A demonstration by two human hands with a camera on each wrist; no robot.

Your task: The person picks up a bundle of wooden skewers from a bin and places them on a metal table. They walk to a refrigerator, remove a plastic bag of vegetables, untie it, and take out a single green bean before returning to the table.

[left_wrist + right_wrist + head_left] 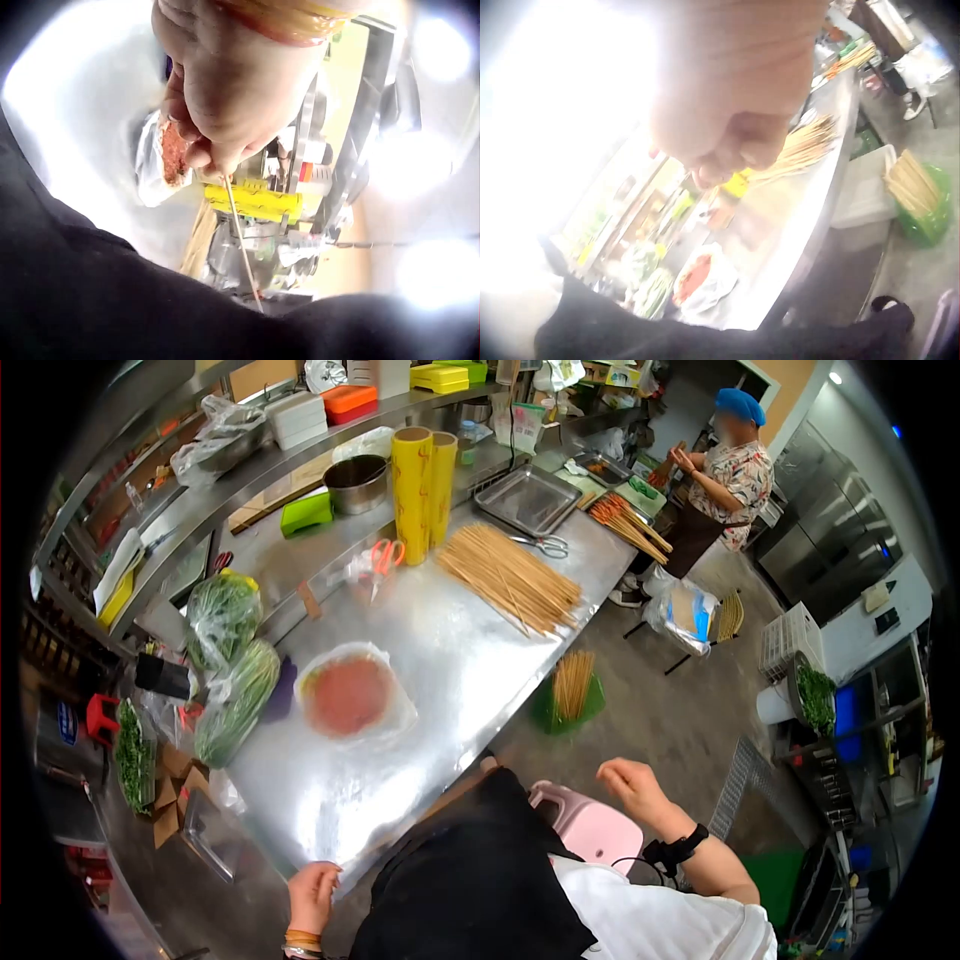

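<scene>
My left hand (312,892) is low at the table's near corner, pinching a thin wooden skewer (241,235) that points away from the fingertips in the left wrist view. Held up over the floor past the table's edge, my right hand (637,788) has curled fingers, and nothing shows in them. A flat red mass like minced meat (350,695) lies on a clear plastic bag (402,715) on the table. Farther along, a wide spread of wooden skewers (510,575) covers part of the tabletop.
Bagged greens (235,700) line the table's left side. Yellow rolls (411,500), red-handled scissors (384,557) and a metal tray (528,500) stand toward the back. Below the table's edge is a green container (585,710) of skewers. Another person (735,470) works at the far end.
</scene>
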